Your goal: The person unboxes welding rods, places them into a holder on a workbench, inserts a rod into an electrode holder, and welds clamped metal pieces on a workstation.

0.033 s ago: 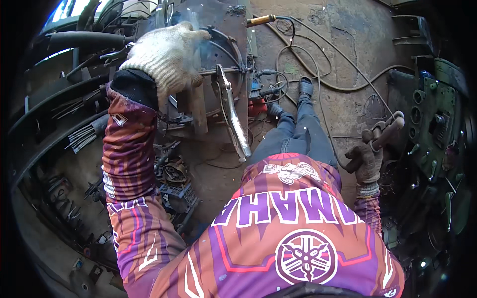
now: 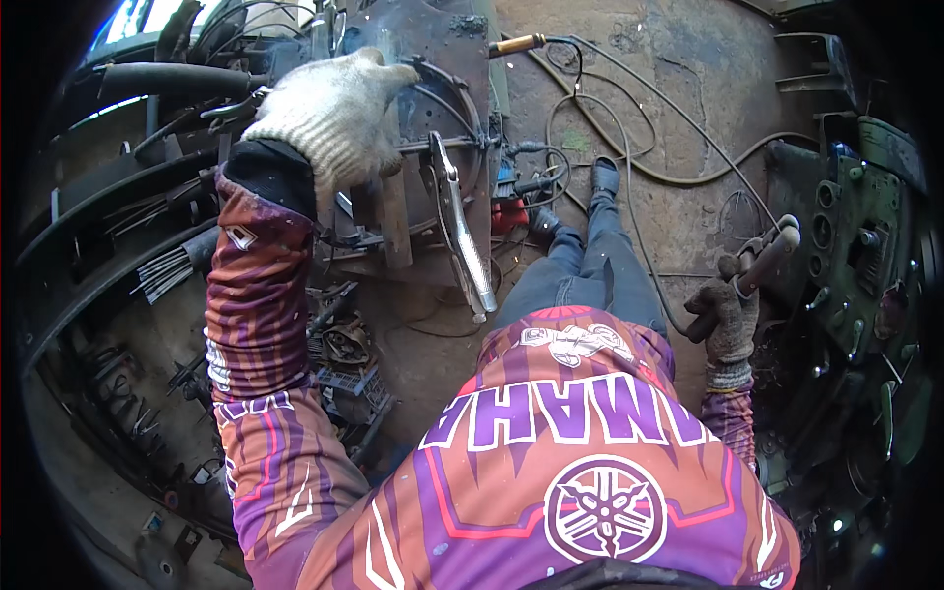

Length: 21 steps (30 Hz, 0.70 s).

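My left hand (image 2: 329,113), in a white knit glove, is over the metal bench at the upper left. Its fingers bend around the near end of a curved metal rod (image 2: 447,93); what lies under the palm is hidden, and thin smoke hangs beside it. A pair of silver locking pliers (image 2: 464,231) hangs from a horizontal rod just right of this hand, handles toward me. Low at my right side, my gloved right hand (image 2: 730,329) is closed around an electrode holder (image 2: 767,258), whose jaws point up and away.
A wooden-handled tool (image 2: 516,44) lies over the bench edge. Cables (image 2: 629,147) loop across the floor by my legs. Metal rods (image 2: 172,265) and scrap (image 2: 344,344) lie at the left. A green machine (image 2: 865,246) stands close on the right, and a blue and red device (image 2: 509,197) sits beside the bench.
My left hand has shifted very slightly right, and the smoke near it looks thinner. My right hand keeps its grip in nearly the same place.
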Each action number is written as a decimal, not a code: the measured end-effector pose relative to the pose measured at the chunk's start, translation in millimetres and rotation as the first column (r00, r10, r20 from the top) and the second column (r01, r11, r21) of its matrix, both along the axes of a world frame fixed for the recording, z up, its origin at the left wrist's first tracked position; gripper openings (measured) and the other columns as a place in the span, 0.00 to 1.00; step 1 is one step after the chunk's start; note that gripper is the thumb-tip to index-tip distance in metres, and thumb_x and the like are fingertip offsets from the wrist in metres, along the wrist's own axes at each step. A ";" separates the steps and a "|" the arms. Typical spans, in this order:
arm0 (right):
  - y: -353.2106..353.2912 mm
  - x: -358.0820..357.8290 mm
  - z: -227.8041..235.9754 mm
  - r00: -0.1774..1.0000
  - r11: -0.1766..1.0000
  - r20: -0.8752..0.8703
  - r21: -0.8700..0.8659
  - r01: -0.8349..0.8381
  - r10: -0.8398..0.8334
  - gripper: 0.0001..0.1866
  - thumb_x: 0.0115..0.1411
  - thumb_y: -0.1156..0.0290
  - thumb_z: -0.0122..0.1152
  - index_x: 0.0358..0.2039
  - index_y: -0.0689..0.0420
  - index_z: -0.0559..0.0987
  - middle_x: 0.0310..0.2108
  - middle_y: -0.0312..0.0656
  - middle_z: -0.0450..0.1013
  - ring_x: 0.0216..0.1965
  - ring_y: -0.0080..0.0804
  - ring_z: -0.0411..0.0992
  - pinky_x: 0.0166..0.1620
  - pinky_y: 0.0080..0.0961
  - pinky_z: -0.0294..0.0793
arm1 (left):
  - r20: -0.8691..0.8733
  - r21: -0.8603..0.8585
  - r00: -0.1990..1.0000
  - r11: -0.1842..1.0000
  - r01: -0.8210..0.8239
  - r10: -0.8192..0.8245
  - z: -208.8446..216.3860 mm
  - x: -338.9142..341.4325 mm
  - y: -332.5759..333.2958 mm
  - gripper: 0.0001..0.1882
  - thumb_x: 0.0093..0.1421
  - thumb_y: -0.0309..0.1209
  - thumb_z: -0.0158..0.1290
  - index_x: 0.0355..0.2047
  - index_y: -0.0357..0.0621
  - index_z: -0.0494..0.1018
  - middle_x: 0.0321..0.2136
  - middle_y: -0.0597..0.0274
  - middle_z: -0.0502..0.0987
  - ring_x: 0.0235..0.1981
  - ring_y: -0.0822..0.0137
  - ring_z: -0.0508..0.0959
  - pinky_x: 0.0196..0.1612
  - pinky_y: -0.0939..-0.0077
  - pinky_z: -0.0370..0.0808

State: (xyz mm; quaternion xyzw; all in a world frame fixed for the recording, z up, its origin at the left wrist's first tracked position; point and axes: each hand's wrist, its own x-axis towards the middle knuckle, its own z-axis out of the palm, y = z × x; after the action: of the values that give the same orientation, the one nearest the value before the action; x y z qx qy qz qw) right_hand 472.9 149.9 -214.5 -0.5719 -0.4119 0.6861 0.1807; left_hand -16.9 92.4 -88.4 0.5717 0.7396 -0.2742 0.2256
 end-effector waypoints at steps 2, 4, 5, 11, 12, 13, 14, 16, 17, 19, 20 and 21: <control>14.0 -18.7 6.9 0.998 0.998 0.047 0.049 -0.040 0.038 0.28 0.61 0.67 0.66 0.58 0.63 0.67 0.31 0.38 0.74 0.31 0.29 0.77 0.38 0.28 0.82 | -0.007 -0.041 0.999 0.998 -0.041 0.041 1.7 3.2 3.9 0.38 0.49 0.36 0.68 0.62 0.51 0.71 0.55 0.52 0.75 0.57 0.48 0.77 0.60 0.57 0.76; 24.0 -34.7 15.1 0.997 0.993 -0.009 0.096 -0.073 0.074 0.28 0.62 0.65 0.66 0.58 0.63 0.67 0.33 0.38 0.74 0.32 0.28 0.77 0.39 0.27 0.81 | 0.015 -0.030 0.999 0.999 -0.042 0.042 4.0 -0.5 5.5 0.39 0.48 0.35 0.68 0.62 0.51 0.71 0.56 0.52 0.75 0.57 0.48 0.77 0.60 0.57 0.76; 29.3 -41.4 18.5 0.992 0.986 -0.054 0.130 -0.104 0.112 0.28 0.64 0.64 0.66 0.58 0.63 0.67 0.35 0.38 0.74 0.34 0.28 0.76 0.40 0.27 0.80 | 0.018 -0.055 0.998 0.997 -0.062 0.064 5.8 1.7 7.5 0.39 0.47 0.34 0.68 0.62 0.51 0.71 0.56 0.52 0.75 0.57 0.48 0.77 0.60 0.57 0.76; 64.7 -76.7 29.3 0.904 0.818 0.123 0.389 -0.423 0.409 0.29 0.66 0.66 0.65 0.62 0.61 0.66 0.37 0.36 0.73 0.33 0.21 0.73 0.38 0.23 0.76 | 0.013 -0.064 0.995 0.993 -0.098 0.099 9.9 5.6 9.8 0.40 0.46 0.35 0.69 0.62 0.51 0.71 0.55 0.51 0.75 0.56 0.46 0.77 0.59 0.56 0.76; 70.9 -81.9 33.5 0.862 0.720 0.228 0.476 -0.505 0.453 0.28 0.66 0.66 0.65 0.61 0.61 0.66 0.37 0.36 0.73 0.33 0.21 0.72 0.38 0.23 0.75 | 0.015 -0.055 0.995 0.993 -0.102 0.103 8.7 5.8 10.0 0.40 0.46 0.35 0.69 0.62 0.51 0.71 0.55 0.51 0.75 0.56 0.46 0.77 0.59 0.56 0.76; 74.9 -91.9 42.7 0.857 0.711 0.229 0.481 -0.513 0.463 0.28 0.66 0.66 0.65 0.61 0.61 0.66 0.37 0.36 0.73 0.33 0.21 0.72 0.38 0.23 0.75 | 0.023 -0.049 0.994 0.993 -0.106 0.107 11.0 4.2 8.1 0.40 0.46 0.35 0.69 0.63 0.51 0.71 0.54 0.50 0.75 0.56 0.46 0.77 0.59 0.56 0.76; 75.9 -102.0 51.4 0.862 0.699 0.294 0.505 -0.506 0.412 0.28 0.65 0.67 0.67 0.60 0.64 0.68 0.37 0.38 0.74 0.35 0.22 0.73 0.40 0.24 0.75 | 0.033 -0.046 0.994 0.993 -0.106 0.107 10.5 3.6 6.6 0.40 0.46 0.35 0.69 0.63 0.52 0.71 0.54 0.49 0.75 0.56 0.46 0.77 0.59 0.56 0.76; 83.3 -111.7 64.1 0.861 0.680 0.361 0.530 -0.506 0.359 0.28 0.63 0.68 0.68 0.59 0.66 0.70 0.38 0.40 0.75 0.37 0.23 0.73 0.42 0.25 0.75 | 0.029 -0.045 0.994 0.994 -0.104 0.105 9.8 2.9 6.7 0.40 0.46 0.35 0.69 0.63 0.52 0.72 0.54 0.49 0.75 0.56 0.46 0.77 0.59 0.56 0.77; 87.9 -114.2 69.2 0.837 0.648 0.397 0.534 -0.544 0.376 0.30 0.63 0.68 0.69 0.61 0.66 0.69 0.39 0.41 0.76 0.38 0.24 0.73 0.43 0.25 0.75 | 0.025 -0.049 0.995 0.994 -0.095 0.097 9.0 2.0 6.9 0.40 0.47 0.35 0.69 0.62 0.52 0.72 0.53 0.48 0.75 0.55 0.46 0.78 0.59 0.56 0.77; 94.4 -120.5 81.2 0.810 0.610 0.434 0.536 -0.584 0.394 0.32 0.62 0.68 0.69 0.63 0.66 0.68 0.41 0.42 0.76 0.39 0.24 0.74 0.44 0.25 0.75 | 0.030 -0.040 0.994 0.994 -0.100 0.101 5.5 -0.3 5.4 0.39 0.46 0.35 0.69 0.62 0.52 0.72 0.53 0.48 0.76 0.54 0.46 0.78 0.58 0.56 0.77; 95.1 -125.8 88.6 0.803 0.566 0.452 0.571 -0.594 0.387 0.32 0.62 0.68 0.70 0.63 0.65 0.68 0.42 0.43 0.76 0.40 0.25 0.74 0.45 0.26 0.75 | 0.031 -0.036 0.994 0.994 -0.100 0.101 4.5 -1.4 4.5 0.39 0.46 0.35 0.69 0.62 0.52 0.73 0.52 0.48 0.76 0.54 0.46 0.79 0.58 0.57 0.78; 95.8 -131.2 95.9 0.799 0.542 0.462 0.588 -0.600 0.385 0.32 0.62 0.68 0.70 0.63 0.65 0.68 0.42 0.43 0.76 0.40 0.25 0.74 0.45 0.26 0.75 | 0.026 -0.025 0.996 0.996 -0.087 0.088 4.1 -2.6 3.9 0.38 0.46 0.34 0.69 0.61 0.52 0.73 0.52 0.48 0.76 0.53 0.47 0.79 0.57 0.57 0.78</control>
State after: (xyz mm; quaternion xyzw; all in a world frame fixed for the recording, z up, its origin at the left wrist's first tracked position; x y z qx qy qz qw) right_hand 341.7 245.6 -118.6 -0.4050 -0.8091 0.4072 0.1243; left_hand -19.5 96.3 -84.3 0.5398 0.7575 -0.2651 0.2541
